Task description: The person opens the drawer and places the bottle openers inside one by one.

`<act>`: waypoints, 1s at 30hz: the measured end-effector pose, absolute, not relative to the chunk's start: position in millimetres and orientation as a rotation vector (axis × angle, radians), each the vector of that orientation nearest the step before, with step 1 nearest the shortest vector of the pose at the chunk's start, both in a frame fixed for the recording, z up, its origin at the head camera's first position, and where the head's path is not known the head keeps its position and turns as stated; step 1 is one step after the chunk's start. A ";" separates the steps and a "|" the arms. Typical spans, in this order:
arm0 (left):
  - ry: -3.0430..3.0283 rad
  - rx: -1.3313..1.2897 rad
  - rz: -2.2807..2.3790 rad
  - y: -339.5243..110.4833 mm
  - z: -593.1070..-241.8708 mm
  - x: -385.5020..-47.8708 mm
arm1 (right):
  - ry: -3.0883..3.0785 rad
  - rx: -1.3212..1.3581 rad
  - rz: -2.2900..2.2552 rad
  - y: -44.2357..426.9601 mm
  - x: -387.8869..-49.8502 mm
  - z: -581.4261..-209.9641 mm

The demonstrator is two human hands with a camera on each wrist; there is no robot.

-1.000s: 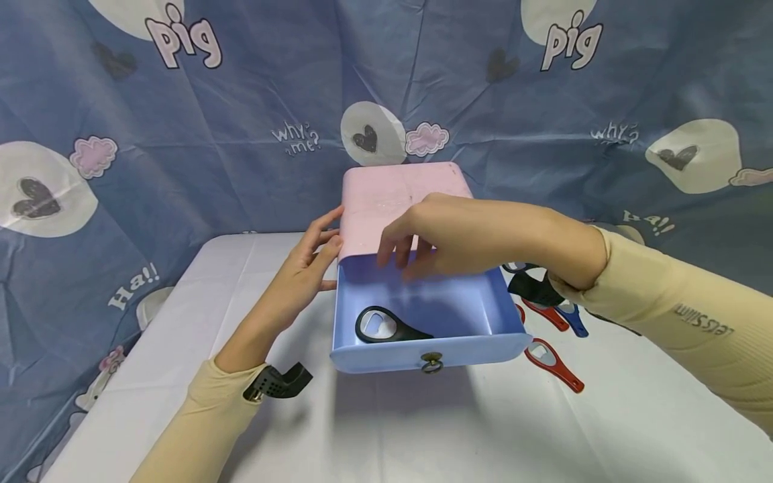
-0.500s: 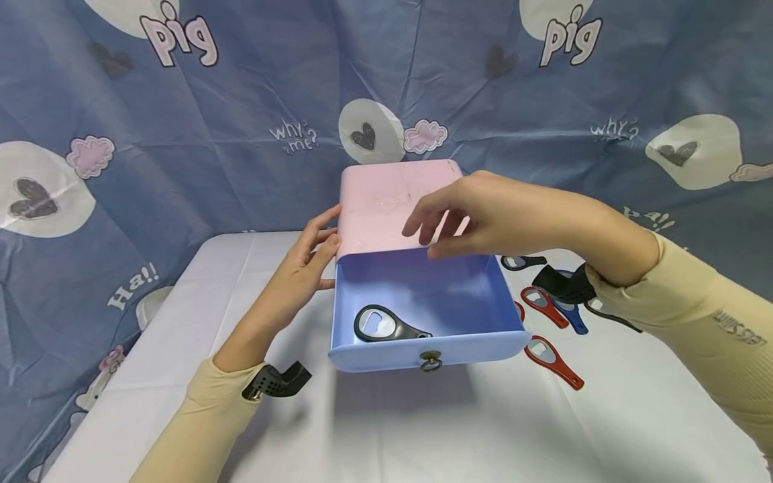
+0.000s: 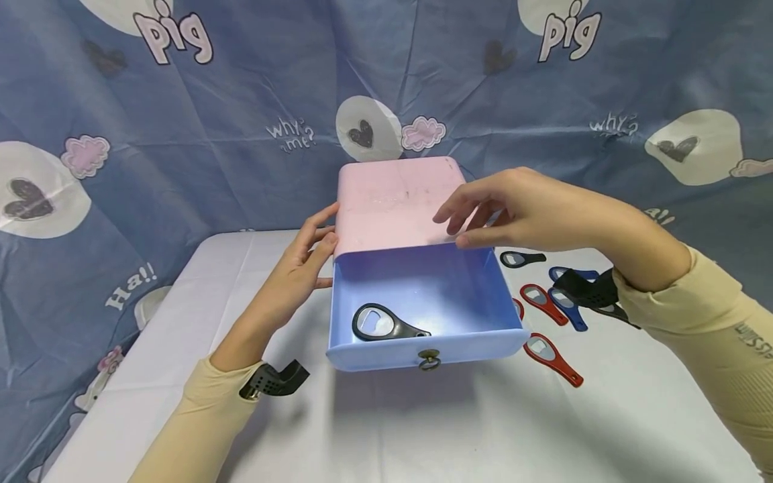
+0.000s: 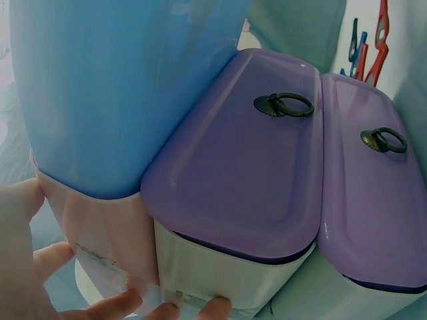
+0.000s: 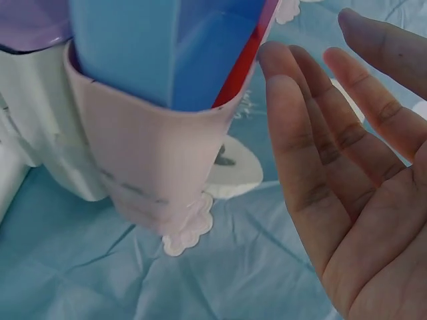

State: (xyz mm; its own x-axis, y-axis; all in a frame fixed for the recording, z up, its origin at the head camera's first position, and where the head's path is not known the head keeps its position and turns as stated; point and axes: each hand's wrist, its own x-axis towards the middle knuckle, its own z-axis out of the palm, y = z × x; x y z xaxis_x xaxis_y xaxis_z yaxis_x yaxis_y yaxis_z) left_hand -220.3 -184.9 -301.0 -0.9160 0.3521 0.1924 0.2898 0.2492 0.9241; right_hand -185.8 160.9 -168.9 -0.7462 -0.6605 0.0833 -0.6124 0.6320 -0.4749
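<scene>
A pink drawer unit point(image 3: 392, 201) has its blue top drawer point(image 3: 471, 288) pulled out, with a black bottle opener point(image 3: 380, 322) lying inside near the front. My left hand point(image 3: 296, 275) rests against the unit's left side, thumb and fingers spread; the left wrist view has its fingertips along the casing point(image 4: 107, 233), beside two closed purple drawer fronts point(image 4: 247, 160). Over the right part of the unit hovers my right hand point(image 3: 519, 208), fingers loosely bent and holding nothing. In the right wrist view that hand point(image 5: 360, 160) is apart from the casing point(image 5: 153, 147), and something red point(image 5: 240, 70) shows inside the drawer.
Right of the unit, several bottle openers lie on the white table point(image 3: 423, 429): a red one point(image 3: 553, 360) nearest the front, another red point(image 3: 543, 303), a blue point(image 3: 568, 308) and a black point(image 3: 522, 259). A patterned blue cloth point(image 3: 241, 100) hangs behind.
My right hand has moved from above the open drawer toward the right, uncovering more of the drawer and the pink top. The left hand stays against the unit's side.
</scene>
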 end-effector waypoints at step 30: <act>2.399 0.659 1.791 -186.5 -298.9 -217.9 | 2.865 -0.766 -0.968 239.9 -192.9 -196.6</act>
